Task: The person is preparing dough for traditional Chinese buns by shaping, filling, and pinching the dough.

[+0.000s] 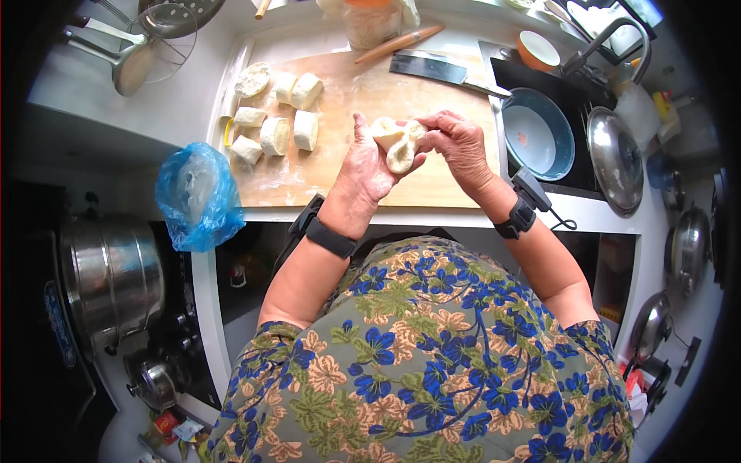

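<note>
A partly folded piece of dough [398, 143] rests in the upturned palm of my left hand [370, 165], with that thumb pointing away from me. At the dough's right edge, my right hand [457, 142] pinches it between thumb and fingers. Both hands are above a floured wooden board [370, 87]. Several cut dough pieces [274, 136] stand on the left of the board, and a rounder dough lump [252, 80] lies behind them. A cleaver [428, 68] lies across the back right of the board, its handle reaching past the edge.
Behind the board are a wooden rolling pin [399, 43] and a flour jar [373, 26]. On the right, a blue basin [538, 133] sits in the dark sink, near a metal lid [615, 161]. A blue plastic bag [200, 197] hangs at the left counter edge.
</note>
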Action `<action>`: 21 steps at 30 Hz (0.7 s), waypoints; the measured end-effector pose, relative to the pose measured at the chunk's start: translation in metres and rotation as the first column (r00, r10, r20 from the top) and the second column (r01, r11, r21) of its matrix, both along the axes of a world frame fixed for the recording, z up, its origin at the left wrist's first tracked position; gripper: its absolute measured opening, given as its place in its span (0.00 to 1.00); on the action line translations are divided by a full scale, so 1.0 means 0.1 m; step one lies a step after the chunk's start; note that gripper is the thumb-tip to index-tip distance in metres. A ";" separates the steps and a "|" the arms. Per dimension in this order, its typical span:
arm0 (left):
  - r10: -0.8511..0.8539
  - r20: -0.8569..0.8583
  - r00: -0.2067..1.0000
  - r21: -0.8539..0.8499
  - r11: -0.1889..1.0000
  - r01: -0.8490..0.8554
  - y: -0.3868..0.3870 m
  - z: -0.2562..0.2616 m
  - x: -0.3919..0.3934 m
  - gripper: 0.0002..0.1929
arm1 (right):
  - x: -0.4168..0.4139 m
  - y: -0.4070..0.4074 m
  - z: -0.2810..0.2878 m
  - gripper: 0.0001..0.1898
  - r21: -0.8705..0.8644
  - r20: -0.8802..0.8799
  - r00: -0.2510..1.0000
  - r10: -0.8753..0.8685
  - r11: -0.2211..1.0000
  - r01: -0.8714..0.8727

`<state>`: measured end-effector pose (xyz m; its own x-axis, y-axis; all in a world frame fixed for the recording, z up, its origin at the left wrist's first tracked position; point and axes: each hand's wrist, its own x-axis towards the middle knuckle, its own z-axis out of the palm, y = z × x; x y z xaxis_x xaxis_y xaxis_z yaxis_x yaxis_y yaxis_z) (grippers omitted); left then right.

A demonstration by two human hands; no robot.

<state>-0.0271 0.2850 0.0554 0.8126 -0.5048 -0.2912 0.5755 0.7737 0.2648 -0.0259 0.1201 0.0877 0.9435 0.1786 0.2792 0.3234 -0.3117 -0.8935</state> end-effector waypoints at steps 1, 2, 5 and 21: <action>-0.019 0.007 1.000 0.002 1.000 0.019 0.00 0.02 0.01 0.36 | -0.01 0.00 0.01 0.10 0.019 -0.029 1.000 -0.010 1.000 0.010; -0.038 0.015 0.999 0.003 0.999 0.037 0.00 0.03 0.01 0.35 | -0.04 0.01 0.02 0.09 0.042 -0.021 1.000 -0.008 0.999 0.009; -0.038 -0.001 0.999 0.074 0.997 0.038 -0.01 0.03 0.00 0.38 | -0.05 0.03 0.00 0.05 0.090 -0.001 1.000 0.015 0.996 -0.015; -0.124 0.013 0.992 -0.112 0.986 0.124 -0.01 -0.09 -0.03 0.37 | -0.05 -0.03 0.01 0.08 -0.438 0.479 0.857 0.190 0.898 0.045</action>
<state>-0.0302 0.2841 0.0461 0.7433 -0.6311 -0.2218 0.6675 0.7216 0.1839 -0.0308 0.1169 0.0891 0.6734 0.4506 0.5861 0.7217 -0.5728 -0.3887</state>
